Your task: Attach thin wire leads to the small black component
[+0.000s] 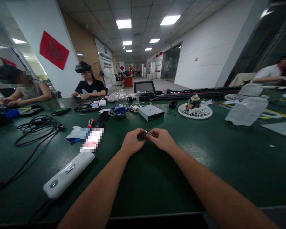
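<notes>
My left hand point(132, 141) and my right hand point(164, 139) meet over the middle of the green table, fingers closed on one small dark part with a thin metallic edge point(146, 135). My fingers cover most of it, so its kind is unclear. Just beyond my hands lies a grey box-shaped disc drive point(151, 113). To its left a metal bowl point(118, 116) holds blue items. A white round fan grille point(205, 112), with a motor-like part on it, lies to the right.
At left are a white elongated device point(69, 175), a lit screen point(92, 140), a blue-and-white glove point(76, 134), a red-handled screwdriver point(90, 122) and coiled black cable point(41, 127). A white plastic shell point(248, 111) stands at right. Other people sit around the table.
</notes>
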`<action>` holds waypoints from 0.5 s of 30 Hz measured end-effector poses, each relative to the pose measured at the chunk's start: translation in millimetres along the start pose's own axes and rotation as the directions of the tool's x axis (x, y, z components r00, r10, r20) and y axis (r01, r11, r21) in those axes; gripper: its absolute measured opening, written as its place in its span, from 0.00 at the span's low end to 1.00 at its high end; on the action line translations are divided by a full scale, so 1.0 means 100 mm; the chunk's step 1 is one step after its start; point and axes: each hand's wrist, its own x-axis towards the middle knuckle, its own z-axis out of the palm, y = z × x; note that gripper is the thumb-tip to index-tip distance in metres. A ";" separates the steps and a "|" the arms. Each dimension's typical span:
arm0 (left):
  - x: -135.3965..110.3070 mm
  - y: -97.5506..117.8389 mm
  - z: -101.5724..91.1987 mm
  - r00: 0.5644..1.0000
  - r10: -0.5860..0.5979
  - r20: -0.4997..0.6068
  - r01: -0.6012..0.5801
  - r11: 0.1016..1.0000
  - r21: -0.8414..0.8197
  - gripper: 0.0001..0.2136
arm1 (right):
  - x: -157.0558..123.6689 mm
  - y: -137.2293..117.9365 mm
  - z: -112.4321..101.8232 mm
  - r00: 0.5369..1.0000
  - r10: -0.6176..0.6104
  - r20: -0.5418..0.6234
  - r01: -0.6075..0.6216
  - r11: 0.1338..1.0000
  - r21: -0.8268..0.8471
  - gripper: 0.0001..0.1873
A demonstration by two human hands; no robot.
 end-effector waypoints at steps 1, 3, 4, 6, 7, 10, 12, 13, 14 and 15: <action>0.01 -0.03 0.01 1.000 -0.017 -0.019 0.017 1.000 0.016 0.12 | 0.00 0.00 0.00 1.000 0.007 -0.003 -0.007 1.000 0.005 0.12; 0.02 -0.09 0.02 0.996 -0.060 -0.062 0.063 0.997 0.046 0.11 | 0.00 0.01 -0.01 0.999 0.031 -0.024 -0.031 1.000 -0.005 0.12; 0.02 -0.12 0.02 0.993 -0.083 -0.081 0.088 0.995 0.057 0.12 | 0.01 0.02 -0.01 0.999 0.038 -0.038 -0.039 0.999 -0.018 0.12; 0.02 -0.16 0.02 0.986 -0.124 -0.111 0.132 0.989 0.069 0.12 | 0.01 0.03 -0.03 0.999 0.018 -0.044 -0.020 0.999 -0.038 0.09; 0.02 -0.17 0.01 0.984 -0.137 -0.116 0.145 0.987 0.070 0.12 | 0.01 0.04 -0.03 0.999 -0.005 -0.033 0.004 0.999 -0.042 0.08; 0.01 -0.17 0.01 0.986 -0.136 -0.096 0.143 0.987 0.071 0.13 | 0.01 0.04 -0.05 0.998 -0.066 0.012 0.067 0.995 -0.071 0.07; 0.01 -0.14 0.01 0.991 -0.111 -0.068 0.117 0.989 0.091 0.12 | 0.01 0.05 -0.06 0.998 -0.062 0.018 0.064 0.990 -0.125 0.08; 0.01 -0.12 0.00 0.994 -0.097 -0.056 0.102 0.989 0.105 0.12 | 0.01 0.05 -0.06 0.998 -0.054 0.016 0.056 0.986 -0.157 0.08; 0.01 -0.11 0.00 0.995 -0.086 -0.046 0.091 0.989 0.118 0.12 | 0.01 0.04 -0.07 0.999 -0.048 0.014 0.050 0.982 -0.185 0.08; 0.01 -0.09 0.00 0.996 -0.079 -0.038 0.083 0.988 0.128 0.12 | 0.00 0.04 -0.07 0.999 -0.047 0.019 0.050 0.978 -0.200 0.08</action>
